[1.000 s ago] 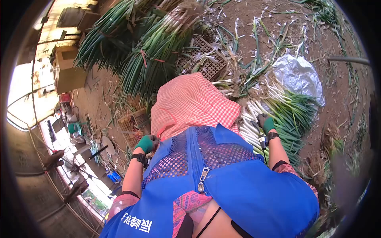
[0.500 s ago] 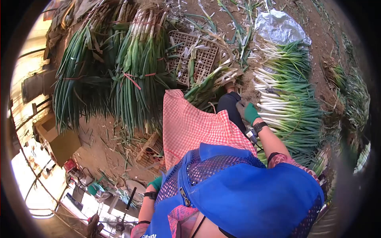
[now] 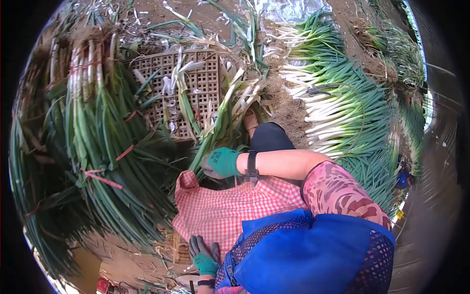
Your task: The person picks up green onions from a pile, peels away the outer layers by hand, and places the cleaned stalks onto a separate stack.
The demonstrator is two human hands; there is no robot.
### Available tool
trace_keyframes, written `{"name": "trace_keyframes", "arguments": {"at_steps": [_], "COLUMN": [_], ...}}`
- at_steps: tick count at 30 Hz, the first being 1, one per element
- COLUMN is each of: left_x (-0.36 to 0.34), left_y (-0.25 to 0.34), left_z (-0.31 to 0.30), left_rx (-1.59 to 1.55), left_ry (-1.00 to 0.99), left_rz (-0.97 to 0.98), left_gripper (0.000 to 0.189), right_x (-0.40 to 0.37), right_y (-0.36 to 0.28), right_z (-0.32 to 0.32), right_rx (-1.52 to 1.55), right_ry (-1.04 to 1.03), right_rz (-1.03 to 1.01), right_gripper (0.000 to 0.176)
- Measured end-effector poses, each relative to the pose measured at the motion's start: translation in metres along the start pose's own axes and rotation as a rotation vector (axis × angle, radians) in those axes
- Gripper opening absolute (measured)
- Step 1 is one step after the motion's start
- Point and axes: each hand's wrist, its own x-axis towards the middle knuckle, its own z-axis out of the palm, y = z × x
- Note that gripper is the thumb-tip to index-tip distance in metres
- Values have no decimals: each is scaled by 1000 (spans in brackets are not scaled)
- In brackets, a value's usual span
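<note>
My right hand (image 3: pixel 220 163), in a green glove with grey fingers, reaches across my front to loose green onion stalks (image 3: pixel 205 142) by my knee. Its fingers curl down around the stalks' lower part, partly hidden. My left hand (image 3: pixel 203 256), gloved the same way, lies against the red checked apron (image 3: pixel 235 205), fingers spread and holding nothing. A large tied bundle of green onions (image 3: pixel 98 132) lies to the left, its white ends pointing away. Cleaned green onions (image 3: pixel 338 112) form a long row on the right, white ends toward the middle.
A tan plastic crate (image 3: pixel 200 68), littered with leaf scraps, lies beyond my right hand. Silver sheeting (image 3: pixel 293 10) shows at the far end of the row. More green onions (image 3: pixel 401 54) lie along the far right. Pink ties (image 3: pixel 104 179) bind the left bundle.
My right hand has left the cleaned row and moved left to the loose stalks. My left hand has come forward onto the apron. The view has turned toward the left bundle.
</note>
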Motion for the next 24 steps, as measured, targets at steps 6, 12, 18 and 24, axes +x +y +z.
{"name": "trace_keyframes", "arguments": {"at_steps": [6,12,18,24], "left_x": [23,70,133,130], "left_y": [-29,-59,7,30], "left_z": [89,126,145,152], "left_rx": [22,315,440,367], "left_ry": [384,584,1060,1122], "left_rz": [17,313,146,353], "left_gripper": [68,45,58,64], "right_x": [36,43,23,-34], "right_y": [76,51,28,59], "right_z": [36,-9,-26,-47], "right_rx": [-95,116,-59,26], "right_ry": [-292,-107,216,504], "right_rz": [173,-134,-366,-327], "right_gripper": [29,31,33,35]}}
